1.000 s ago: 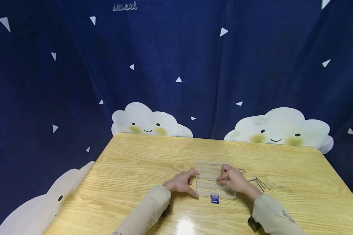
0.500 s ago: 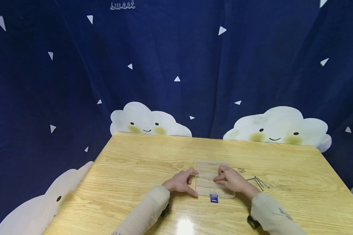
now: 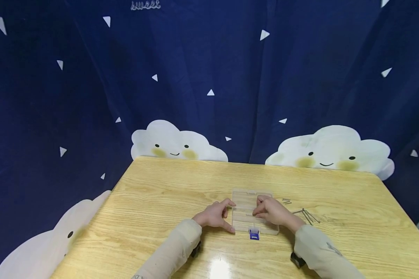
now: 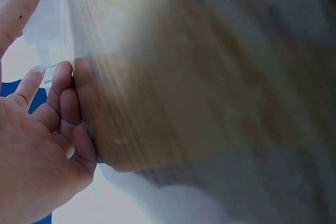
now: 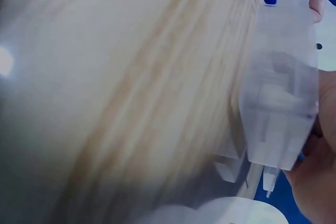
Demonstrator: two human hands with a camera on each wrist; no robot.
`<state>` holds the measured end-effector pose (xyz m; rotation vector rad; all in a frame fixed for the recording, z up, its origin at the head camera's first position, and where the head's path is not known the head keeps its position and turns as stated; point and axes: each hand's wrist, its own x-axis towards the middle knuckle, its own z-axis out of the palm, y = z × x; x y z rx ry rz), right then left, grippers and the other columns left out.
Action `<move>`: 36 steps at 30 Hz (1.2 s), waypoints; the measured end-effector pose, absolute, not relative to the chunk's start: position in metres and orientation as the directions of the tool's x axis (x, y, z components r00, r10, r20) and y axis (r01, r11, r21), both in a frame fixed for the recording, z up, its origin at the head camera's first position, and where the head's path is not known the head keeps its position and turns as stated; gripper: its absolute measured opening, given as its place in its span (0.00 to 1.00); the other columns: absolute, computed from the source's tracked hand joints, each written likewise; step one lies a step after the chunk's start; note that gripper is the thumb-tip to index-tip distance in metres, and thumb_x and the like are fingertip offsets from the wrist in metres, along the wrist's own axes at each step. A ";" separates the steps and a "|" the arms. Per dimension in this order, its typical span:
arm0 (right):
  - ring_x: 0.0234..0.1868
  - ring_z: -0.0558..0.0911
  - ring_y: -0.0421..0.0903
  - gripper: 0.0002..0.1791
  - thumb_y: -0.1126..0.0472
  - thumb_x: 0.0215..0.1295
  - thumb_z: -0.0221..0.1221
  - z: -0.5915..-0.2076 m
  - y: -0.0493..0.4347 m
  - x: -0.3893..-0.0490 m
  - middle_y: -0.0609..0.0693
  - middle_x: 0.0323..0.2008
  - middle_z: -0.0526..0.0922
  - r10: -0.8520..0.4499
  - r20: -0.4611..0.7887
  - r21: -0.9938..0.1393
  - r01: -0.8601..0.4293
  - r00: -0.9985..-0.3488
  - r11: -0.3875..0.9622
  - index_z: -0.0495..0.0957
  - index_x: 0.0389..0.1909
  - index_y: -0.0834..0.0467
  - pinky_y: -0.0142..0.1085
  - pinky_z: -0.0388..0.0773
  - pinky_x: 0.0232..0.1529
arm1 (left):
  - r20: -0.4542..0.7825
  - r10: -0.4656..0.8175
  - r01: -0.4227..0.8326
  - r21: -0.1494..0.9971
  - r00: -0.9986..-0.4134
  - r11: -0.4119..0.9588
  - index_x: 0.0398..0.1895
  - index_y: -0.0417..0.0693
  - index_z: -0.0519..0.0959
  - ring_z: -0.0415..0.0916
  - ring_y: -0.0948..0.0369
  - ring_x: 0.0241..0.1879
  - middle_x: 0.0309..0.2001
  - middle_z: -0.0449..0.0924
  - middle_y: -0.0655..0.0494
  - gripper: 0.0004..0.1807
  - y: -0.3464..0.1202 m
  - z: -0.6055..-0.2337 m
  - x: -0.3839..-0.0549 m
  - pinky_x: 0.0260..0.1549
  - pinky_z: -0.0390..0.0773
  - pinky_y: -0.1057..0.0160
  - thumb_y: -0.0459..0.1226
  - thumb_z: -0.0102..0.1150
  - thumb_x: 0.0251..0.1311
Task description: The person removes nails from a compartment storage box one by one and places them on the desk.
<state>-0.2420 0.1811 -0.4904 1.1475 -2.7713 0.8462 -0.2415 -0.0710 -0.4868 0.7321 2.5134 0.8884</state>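
Observation:
A clear plastic box [image 3: 242, 226] lies with its lid laid back on the wooden table [image 3: 174, 186]. My left hand [image 3: 214, 215] holds the box's left side, thumb at the front corner and forefinger near the hinge. Over the box, my right hand [image 3: 271, 211] pinches a thin grey nail [image 3: 248, 215], its fingertips low over the compartments. At the front edge hangs a blue latch [image 3: 254, 235]. In the right wrist view, the box's clear wall [image 5: 278, 103] covers part of the right hand [image 5: 315, 177].
Several long nails [image 3: 309, 217] lie to the right of the box, by the right wrist. Farther back is a small group of shorter nails [image 3: 286, 201]. A dark blue curtain [image 3: 195, 77] with clouds hangs behind the table.
My right hand has shifted slightly left over the box, and its fingertips sit lower. The short nails beside it show more fully. My left hand keeps its place.

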 end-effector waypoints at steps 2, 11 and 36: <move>0.24 0.61 0.35 0.03 0.65 0.47 0.67 -0.491 0.180 -0.243 0.40 0.22 0.65 -0.642 0.232 -0.488 -0.659 -0.731 0.573 0.86 0.25 0.56 0.29 0.62 0.26 | -0.172 0.583 0.345 0.662 -0.794 0.665 0.55 0.56 0.67 0.59 0.65 0.27 0.27 0.69 0.57 0.38 -0.071 -0.486 -0.241 0.29 0.61 0.68 0.46 0.74 0.37; 0.25 0.65 0.35 0.02 0.65 0.47 0.67 -0.493 0.177 -0.246 0.40 0.23 0.67 -0.653 0.234 -0.480 -0.670 -0.720 0.567 0.84 0.22 0.55 0.30 0.67 0.27 | -0.164 0.590 0.353 0.664 -0.791 0.659 0.55 0.55 0.66 0.59 0.65 0.27 0.28 0.70 0.56 0.38 -0.070 -0.486 -0.242 0.28 0.62 0.68 0.46 0.74 0.37; 0.25 0.67 0.34 0.09 0.65 0.53 0.64 -0.494 0.176 -0.249 0.38 0.24 0.66 -0.758 0.250 -0.251 -0.796 -0.602 0.550 0.76 0.20 0.50 0.31 0.69 0.28 | -0.153 0.595 0.362 0.667 -0.789 0.651 0.55 0.54 0.66 0.59 0.65 0.27 0.26 0.70 0.57 0.38 -0.071 -0.488 -0.243 0.29 0.62 0.68 0.45 0.74 0.37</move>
